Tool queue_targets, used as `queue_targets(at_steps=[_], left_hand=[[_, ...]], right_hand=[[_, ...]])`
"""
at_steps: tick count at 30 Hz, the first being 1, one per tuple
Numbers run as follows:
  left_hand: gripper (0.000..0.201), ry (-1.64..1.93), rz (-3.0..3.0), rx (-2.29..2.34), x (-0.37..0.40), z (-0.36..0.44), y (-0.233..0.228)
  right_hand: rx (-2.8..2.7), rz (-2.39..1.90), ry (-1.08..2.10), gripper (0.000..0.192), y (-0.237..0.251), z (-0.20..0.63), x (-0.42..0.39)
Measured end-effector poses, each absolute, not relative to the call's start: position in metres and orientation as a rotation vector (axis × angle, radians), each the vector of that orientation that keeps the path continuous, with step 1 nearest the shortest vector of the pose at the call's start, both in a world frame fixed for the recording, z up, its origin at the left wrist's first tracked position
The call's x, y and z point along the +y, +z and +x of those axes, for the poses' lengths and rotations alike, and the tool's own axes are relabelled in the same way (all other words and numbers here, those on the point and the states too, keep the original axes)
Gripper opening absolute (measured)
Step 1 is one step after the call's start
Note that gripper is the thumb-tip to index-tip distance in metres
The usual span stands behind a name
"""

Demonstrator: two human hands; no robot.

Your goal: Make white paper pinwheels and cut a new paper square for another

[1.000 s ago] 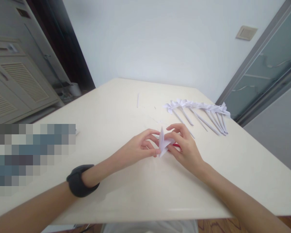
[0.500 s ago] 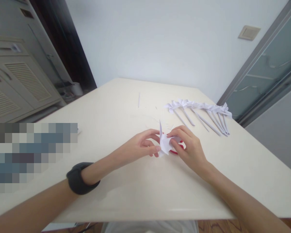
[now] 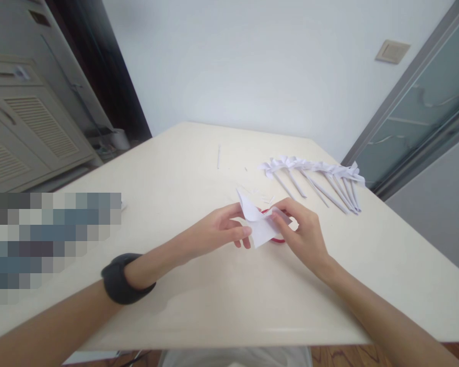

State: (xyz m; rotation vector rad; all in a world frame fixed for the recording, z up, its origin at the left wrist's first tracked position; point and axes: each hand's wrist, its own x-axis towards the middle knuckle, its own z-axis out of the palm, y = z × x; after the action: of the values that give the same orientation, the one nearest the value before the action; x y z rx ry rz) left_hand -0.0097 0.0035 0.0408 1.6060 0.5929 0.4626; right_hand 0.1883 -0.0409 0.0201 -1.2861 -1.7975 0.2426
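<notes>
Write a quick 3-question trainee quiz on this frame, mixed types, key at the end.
1. True or false: both the left hand and the right hand have a grip on the folded white paper piece.
2. Multiple choice: where does the row of finished paper flowers with rolled stems lie on the table?
A. beyond the right hand, toward the far right edge
B. under the left forearm
C. at the near edge, in front of the person
3. Fill in: the left wrist wears a ___ band.

Key: 1 true; 2 A; 3 black
</notes>
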Motion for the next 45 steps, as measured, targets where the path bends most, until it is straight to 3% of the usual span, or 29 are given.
queue_targets(at_steps=[12, 26, 45], left_hand=[[0.043, 0.531, 1.483, 0.649, 0.001, -0.011, 0.040], [0.040, 0.695, 1.349, 0.803, 0.002, -0.008, 0.030], [0.043, 0.711, 1.301, 0.728, 0.004, -0.010, 0.024]], right_hand=[[-1.549, -1.295, 0.622, 0.020, 0.024, 0.190, -0.042], [-1.485, -1.176, 0.929, 0.021, 0.021, 0.185, -0.042], [-1.449, -1.108, 0.998, 0.017, 0.024, 0.182, -0.047]])
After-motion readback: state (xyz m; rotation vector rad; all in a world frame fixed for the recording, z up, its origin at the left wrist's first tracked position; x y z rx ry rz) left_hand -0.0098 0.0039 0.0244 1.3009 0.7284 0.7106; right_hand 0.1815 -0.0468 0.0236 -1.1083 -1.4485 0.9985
